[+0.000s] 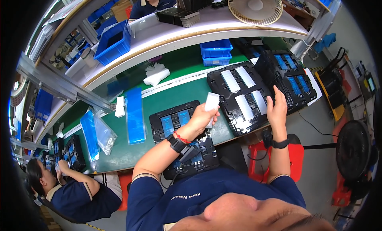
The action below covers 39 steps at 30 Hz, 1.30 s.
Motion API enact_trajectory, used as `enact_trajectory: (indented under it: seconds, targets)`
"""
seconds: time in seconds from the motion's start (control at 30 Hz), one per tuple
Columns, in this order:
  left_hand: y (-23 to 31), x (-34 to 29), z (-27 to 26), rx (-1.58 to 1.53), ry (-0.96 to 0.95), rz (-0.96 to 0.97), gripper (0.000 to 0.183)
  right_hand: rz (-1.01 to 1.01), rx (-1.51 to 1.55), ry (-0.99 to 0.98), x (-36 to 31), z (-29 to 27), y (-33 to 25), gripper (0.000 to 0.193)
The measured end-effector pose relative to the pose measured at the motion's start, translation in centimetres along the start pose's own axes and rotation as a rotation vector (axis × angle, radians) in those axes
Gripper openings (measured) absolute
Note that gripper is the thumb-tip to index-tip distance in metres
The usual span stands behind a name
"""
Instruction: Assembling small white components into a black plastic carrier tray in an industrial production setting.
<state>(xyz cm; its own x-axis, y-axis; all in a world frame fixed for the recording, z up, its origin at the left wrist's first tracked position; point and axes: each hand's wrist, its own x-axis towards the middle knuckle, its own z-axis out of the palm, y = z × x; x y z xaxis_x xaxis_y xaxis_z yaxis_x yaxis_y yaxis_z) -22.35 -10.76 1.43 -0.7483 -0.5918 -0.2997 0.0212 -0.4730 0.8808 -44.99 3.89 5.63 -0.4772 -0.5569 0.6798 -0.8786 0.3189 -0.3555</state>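
Note:
My left hand is closed round a white rectangular strip, which sticks up past the fingers. Beneath that arm lies a black plastic tray with blue flat pieces in its recesses; my hand and forearm hide part of it. To the right, a second black tray carries several whitish strips in its recesses. My right hand is open beside this tray's right side, its fingers stretched out and nothing visible in them.
Stacked black trays with blue pieces stand at the far right of the green bench. Blue film sheets and a clear bag lie left. Blue bins sit behind. A co-worker works at the left.

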Motion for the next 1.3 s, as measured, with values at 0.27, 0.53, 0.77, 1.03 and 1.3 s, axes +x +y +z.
enact_trajectory:
  seconds: [0.27, 0.53, 0.77, 1.03, 1.3]
  targets:
    - [1.9, -4.0, -0.8, -0.108, 0.026, 0.072, 0.02, 0.316, 0.974, -0.491, -3.6, 4.3, -12.0, 0.019]
    - [3.0, -7.6, -4.8, 0.219, 0.109, 0.136, 0.028, 0.482, 1.368, -0.645, -4.3, 7.2, -13.8, 0.006]
    - [4.0, -3.4, -12.8, 1.329, -0.055, 0.623, 0.032, 0.595, 1.303, -1.002, -6.0, 9.4, -12.3, 0.005]
    - [5.6, -1.6, -11.3, 1.53, -0.312, 0.326, 0.045, 0.46, 1.151, -1.082, -6.9, 9.9, -12.1, 0.005]
    - [7.0, -0.7, -10.9, 1.469, -0.431, 0.13, 0.042, 0.404, 1.096, -1.082, -7.8, 9.7, -12.9, 0.008]
